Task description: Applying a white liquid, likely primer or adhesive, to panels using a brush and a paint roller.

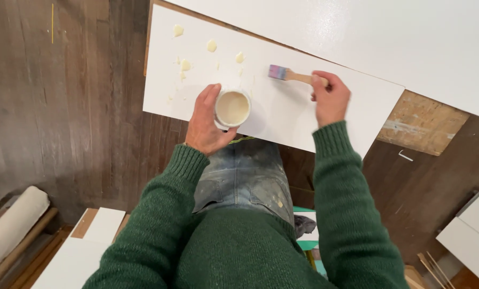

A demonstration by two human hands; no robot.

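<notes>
1. Looking down from the head camera, I see the left hand (206, 124) wrapped around a small white cup (232, 108), fingers curled along its left side and thumb below, so the grasp is closed on the cup.
2. That cup holds a pale cream liquid and sits over the near part of a white panel (282, 112), just beyond the person's knees.
3. My right hand (331, 99) is clenched on the wooden handle of a paintbrush (290, 75), gripping the handle's far right end.
4. The brush lies nearly level, its bristles (tinted purple and blue) pointing left and resting on or just above the panel; I cannot tell which.
5. Several cream blobs (185, 65) dot the panel's upper left area, left of the brush and beyond the cup.
6. A second, larger white board (410, 37) overlaps the panel's far edge.
7. Both arms wear green knitted sleeves (164, 214), and paint-spattered jeans (244, 176) show between them.
8. Under everything is a dark wooden floor (62, 107); a rolled pale canvas (12, 225) lies at the lower left, and more white boards (472, 230) sit at the lower right.
</notes>
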